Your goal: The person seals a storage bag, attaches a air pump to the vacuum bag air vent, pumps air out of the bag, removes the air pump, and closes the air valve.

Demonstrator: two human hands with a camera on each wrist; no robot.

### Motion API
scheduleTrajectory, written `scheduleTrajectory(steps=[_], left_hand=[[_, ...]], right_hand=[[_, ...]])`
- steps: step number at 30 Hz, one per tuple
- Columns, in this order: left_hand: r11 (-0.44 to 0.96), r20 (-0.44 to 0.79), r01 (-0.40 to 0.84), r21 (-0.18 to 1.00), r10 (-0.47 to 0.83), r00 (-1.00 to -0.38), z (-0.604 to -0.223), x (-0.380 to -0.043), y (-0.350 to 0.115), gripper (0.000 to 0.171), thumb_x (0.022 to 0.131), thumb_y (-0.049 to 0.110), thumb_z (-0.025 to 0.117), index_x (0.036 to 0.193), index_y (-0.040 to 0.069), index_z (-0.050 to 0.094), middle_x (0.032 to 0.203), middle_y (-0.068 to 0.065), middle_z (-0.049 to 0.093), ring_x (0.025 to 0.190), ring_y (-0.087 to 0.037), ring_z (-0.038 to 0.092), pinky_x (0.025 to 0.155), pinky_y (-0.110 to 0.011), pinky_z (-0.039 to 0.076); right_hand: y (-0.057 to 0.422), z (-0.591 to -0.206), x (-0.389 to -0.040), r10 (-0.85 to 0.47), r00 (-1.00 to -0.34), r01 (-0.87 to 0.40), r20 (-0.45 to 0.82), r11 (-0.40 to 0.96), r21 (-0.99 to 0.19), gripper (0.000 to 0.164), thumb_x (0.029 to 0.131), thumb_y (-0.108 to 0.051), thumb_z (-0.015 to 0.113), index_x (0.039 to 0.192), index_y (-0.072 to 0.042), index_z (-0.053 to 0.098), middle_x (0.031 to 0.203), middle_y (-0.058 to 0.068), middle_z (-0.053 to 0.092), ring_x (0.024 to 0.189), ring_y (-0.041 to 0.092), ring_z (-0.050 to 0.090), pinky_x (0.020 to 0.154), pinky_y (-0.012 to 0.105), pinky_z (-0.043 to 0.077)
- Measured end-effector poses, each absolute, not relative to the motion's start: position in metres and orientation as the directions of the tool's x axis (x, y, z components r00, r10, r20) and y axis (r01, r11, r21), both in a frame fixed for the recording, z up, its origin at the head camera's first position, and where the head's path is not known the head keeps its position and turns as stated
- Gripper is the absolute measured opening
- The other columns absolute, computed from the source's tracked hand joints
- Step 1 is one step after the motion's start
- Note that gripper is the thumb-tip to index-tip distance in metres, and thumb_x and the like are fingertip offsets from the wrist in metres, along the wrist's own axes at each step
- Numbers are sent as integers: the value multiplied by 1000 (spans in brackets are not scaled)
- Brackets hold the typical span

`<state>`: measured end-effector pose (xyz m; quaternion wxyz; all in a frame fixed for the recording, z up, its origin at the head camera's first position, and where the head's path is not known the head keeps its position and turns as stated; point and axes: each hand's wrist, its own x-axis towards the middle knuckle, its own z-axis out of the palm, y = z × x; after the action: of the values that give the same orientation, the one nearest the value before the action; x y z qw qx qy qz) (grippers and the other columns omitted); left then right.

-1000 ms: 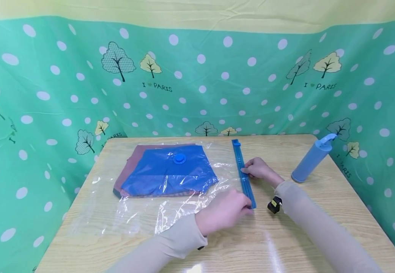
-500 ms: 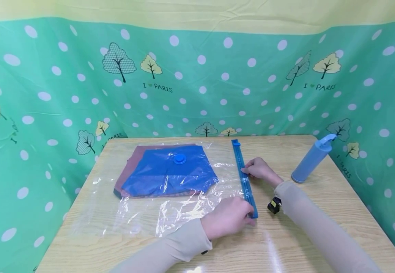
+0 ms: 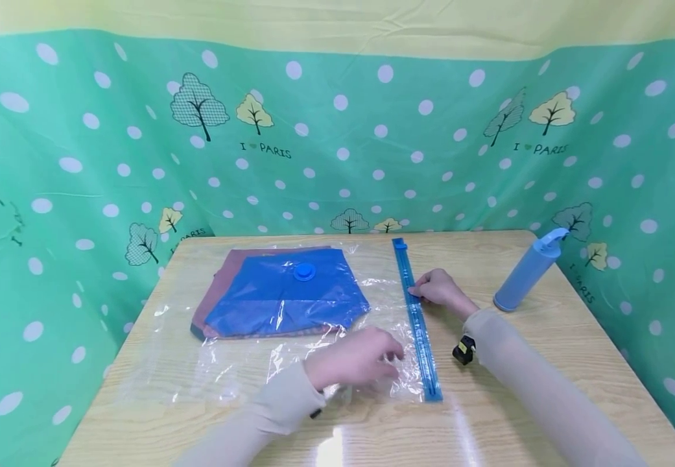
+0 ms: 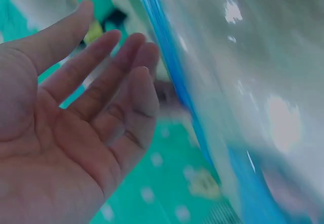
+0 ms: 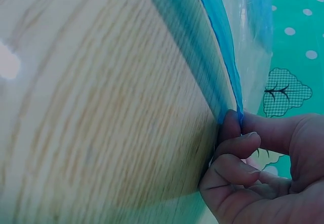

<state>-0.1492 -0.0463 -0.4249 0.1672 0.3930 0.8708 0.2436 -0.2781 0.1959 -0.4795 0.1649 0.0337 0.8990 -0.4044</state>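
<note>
Our right fingers [image 5: 237, 146] pinch the long blue plastic strip [image 3: 421, 337], probably the surest hold on the likely slippery clear plastic bag [image 3: 197, 363] near our loosely parted left fingers [image 4: 140, 95].

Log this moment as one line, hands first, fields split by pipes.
left hand: holding nothing, above clear bag | right hand: pinching blue strip along bag's edge | blue pump: untouched, right of right hand

Curtained nook, tree-print fabric [image 3: 314, 97], wooden table [image 3: 407, 434]
</note>
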Motion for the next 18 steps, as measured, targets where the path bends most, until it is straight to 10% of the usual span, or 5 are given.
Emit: scheduleTrajectory(steps=[9,18], left_hand=[[723,47,276,633,320,-946,-413,-219,-214,24,104,16,68,122,2,73,109,-11,75,89,-26,71,84,-42,59],[902,-209,-100,420,-11,-978,-429,-217,-367,64,106,25,59,144,-22,39,139,-49,44,127,-66,44,102,-73,41]], right_hand=[[199,-475,-278,-88,-948,160,-304,697,-699,20,100,-20,73,98,0,71,86,8,66,74,20,57,67,30,46],[208,-470,-271,-160,-936,121,-314,691,-713,21,103,-18,69,98,2,73,80,7,65,70,18,56,64,30,45]])
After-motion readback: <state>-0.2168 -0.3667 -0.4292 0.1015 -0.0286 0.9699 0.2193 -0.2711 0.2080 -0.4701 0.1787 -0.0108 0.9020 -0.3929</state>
